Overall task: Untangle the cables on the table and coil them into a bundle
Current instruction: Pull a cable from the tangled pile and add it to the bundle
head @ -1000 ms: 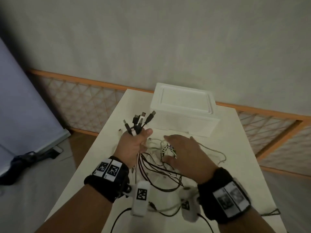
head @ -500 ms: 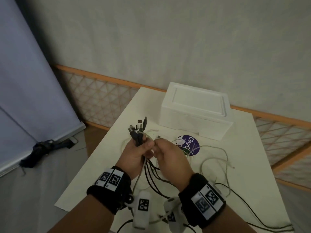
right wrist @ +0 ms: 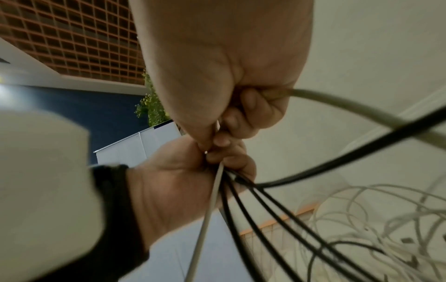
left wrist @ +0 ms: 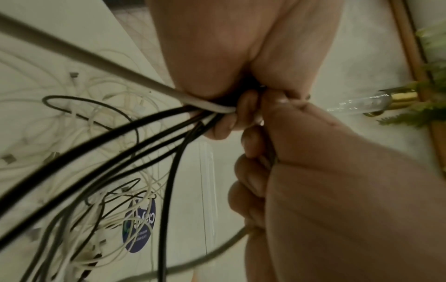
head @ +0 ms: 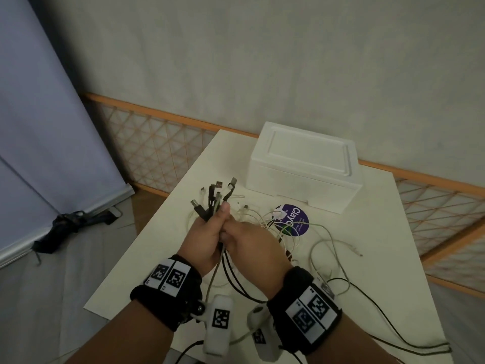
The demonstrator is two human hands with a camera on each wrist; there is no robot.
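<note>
My left hand (head: 207,233) grips a bunch of cable ends (head: 214,197), black and white, with their plugs fanned out above the fist. The black cables (left wrist: 135,137) and a grey cable (left wrist: 96,59) run down from that fist. My right hand (head: 252,243) is pressed against the left, fingers curled round a grey cable (right wrist: 337,103) beside the bunch. A tangle of thin white cables (head: 275,227) lies on the white table (head: 367,258) beyond my hands, and more strands (head: 388,316) trail to the right.
A white foam box (head: 301,166) stands at the table's far side. A round purple sticker (head: 294,219) lies under the white cables. An orange lattice fence (head: 157,143) runs behind the table, with a blue-grey panel (head: 39,114) on the left.
My right hand left the tangle on the table and came up against the left fist, closing on a cable. The bunch of plugs rose a little.
</note>
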